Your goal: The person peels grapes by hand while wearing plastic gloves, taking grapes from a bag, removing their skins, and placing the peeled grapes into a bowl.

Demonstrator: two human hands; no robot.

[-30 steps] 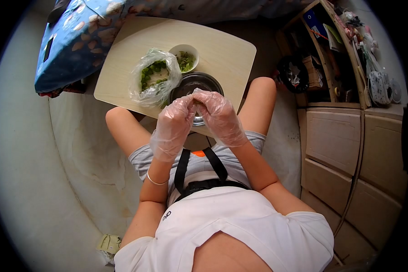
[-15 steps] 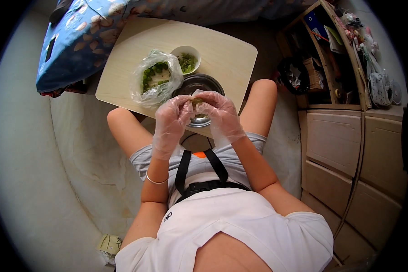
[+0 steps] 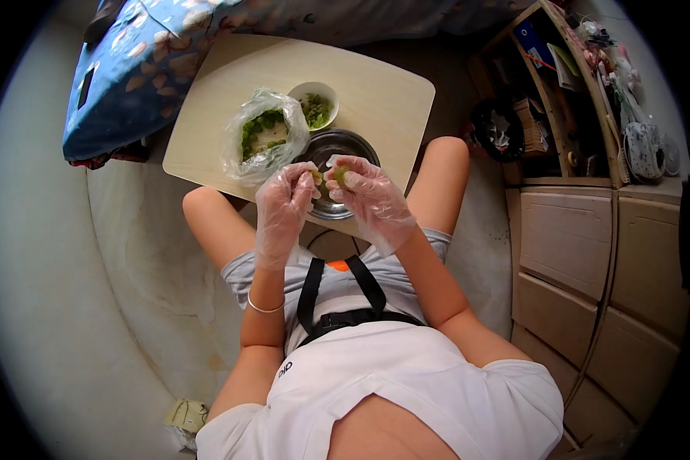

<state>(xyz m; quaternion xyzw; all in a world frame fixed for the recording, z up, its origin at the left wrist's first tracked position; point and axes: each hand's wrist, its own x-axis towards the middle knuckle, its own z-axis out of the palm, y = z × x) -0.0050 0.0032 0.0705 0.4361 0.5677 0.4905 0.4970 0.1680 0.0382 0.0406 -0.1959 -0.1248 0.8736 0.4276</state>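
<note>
My left hand (image 3: 284, 203), in a clear plastic glove, is closed with a small yellow-green piece (image 3: 317, 177) pinched at its fingertips. Close beside it, my right hand (image 3: 369, 198), gloved too, grips a larger, pale green rounded piece (image 3: 340, 175) between thumb and fingers; its exact kind is too small to tell. Both hands are above the near side of a metal bowl (image 3: 369, 146), partly hiding its inside. Behind my left hand, an open clear plastic bag (image 3: 236, 159) contains several green round pieces (image 3: 265, 121). Green scraps (image 3: 314, 113) lie in a white bowl (image 3: 332, 95).
These containers stand on a low, light wooden table (image 3: 383, 92) between my knees. A bed with a blue floral cover (image 3: 123, 96) is at the far left. To the right are a shelf (image 3: 548, 92) with assorted items and beige drawers (image 3: 563, 238).
My fingertips were together around one green piece; now they are slightly apart, each hand with its own piece. The bag and bowls stay in place.
</note>
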